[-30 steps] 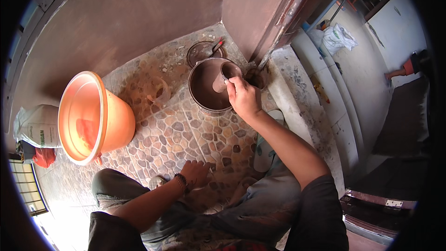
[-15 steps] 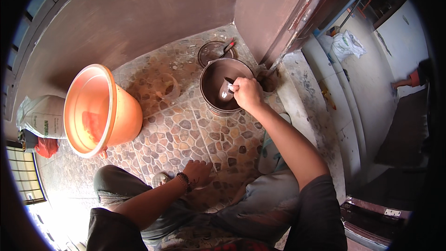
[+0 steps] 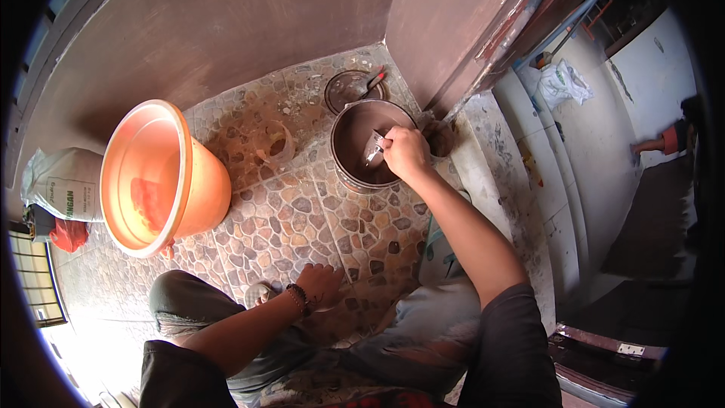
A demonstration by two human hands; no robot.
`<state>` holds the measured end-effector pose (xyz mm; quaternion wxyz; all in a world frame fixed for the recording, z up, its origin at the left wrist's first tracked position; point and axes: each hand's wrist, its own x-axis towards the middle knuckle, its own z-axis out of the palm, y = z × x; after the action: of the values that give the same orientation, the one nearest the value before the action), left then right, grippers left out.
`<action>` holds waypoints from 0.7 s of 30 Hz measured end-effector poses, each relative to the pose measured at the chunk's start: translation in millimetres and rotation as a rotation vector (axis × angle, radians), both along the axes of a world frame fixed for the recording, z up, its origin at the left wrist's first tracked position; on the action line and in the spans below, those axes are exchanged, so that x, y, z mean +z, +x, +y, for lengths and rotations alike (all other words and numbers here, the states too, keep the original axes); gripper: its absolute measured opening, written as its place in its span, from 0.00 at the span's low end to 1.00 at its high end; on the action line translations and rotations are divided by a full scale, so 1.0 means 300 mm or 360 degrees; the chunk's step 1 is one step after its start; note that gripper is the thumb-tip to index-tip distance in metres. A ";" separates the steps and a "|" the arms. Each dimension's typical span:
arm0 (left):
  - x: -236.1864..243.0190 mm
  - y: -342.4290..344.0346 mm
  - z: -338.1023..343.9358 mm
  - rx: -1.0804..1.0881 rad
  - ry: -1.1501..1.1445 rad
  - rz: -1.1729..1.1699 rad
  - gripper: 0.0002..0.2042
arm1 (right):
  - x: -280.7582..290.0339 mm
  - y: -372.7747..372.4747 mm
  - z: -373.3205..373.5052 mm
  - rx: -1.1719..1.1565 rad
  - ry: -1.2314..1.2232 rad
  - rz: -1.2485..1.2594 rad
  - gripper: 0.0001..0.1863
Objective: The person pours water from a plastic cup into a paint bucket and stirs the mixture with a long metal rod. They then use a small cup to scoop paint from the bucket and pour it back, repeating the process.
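My right hand point(image 3: 406, 153) is closed around a small tool point(image 3: 375, 148) with a pale, shiny flat end, its exact kind unclear. The tool reaches into a round bucket point(image 3: 337, 162) of brown paint point(image 3: 361, 122). Wearing dark bracelets, my left hand point(image 3: 323, 285) hangs in front of my knees, above the stone-patterned floor. Its fingers bend down out of sight, and no held thing shows. Behind the bucket, a paint-smeared round lid point(image 3: 337, 89) lies on the floor with a red-and-dark-handled tool point(image 3: 373, 81) across it.
A large orange tub point(image 3: 208, 189) stands at left, with a white sack point(image 3: 69, 181) and red plastic bag point(image 3: 69, 235) beyond it. Brown walls point(image 3: 257, 15) meet behind the bucket. Pale steps point(image 3: 555, 181) rise at right, near a white bag point(image 3: 565, 83) and another person's limb point(image 3: 651, 145).
My right hand and the tool have shifted slightly within the bucket's opening, and the tool's flat end sits at a different angle. My left hand stays put. The whole view has tilted a little.
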<state>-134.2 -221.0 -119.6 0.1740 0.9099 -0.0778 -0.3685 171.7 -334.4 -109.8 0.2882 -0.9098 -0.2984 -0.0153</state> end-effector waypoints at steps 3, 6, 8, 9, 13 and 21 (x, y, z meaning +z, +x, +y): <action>0.004 0.003 -0.006 0.0026 -0.0009 -0.0016 0.29 | 0.019 -0.052 -0.013 -0.0092 0.0057 -0.0012 0.06; 0.008 0.002 -0.020 0.0038 -0.0059 -0.0122 0.22 | 0.032 -0.097 -0.015 -0.0038 0.0151 -0.0335 0.06; 0.006 0.005 -0.036 0.0028 -0.0071 -0.0161 0.22 | 0.043 -0.115 -0.037 -0.0014 0.0041 -0.0366 0.06; 0.004 0.008 -0.044 0.0009 -0.0055 -0.0158 0.22 | 0.047 -0.118 -0.044 0.0005 0.0064 -0.0419 0.05; -0.005 0.025 -0.064 -0.0020 -0.0019 -0.0065 0.29 | 0.061 -0.107 -0.065 -0.0027 0.0259 -0.0465 0.05; -0.013 0.030 -0.073 -0.0057 -0.0001 -0.0063 0.29 | 0.074 -0.110 -0.097 -0.0079 0.0454 -0.0516 0.06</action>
<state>-125.0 -242.9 -123.6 0.1661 0.9154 -0.0976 -0.3534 138.7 -363.5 -87.7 0.3617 -0.8525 -0.3130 -0.2105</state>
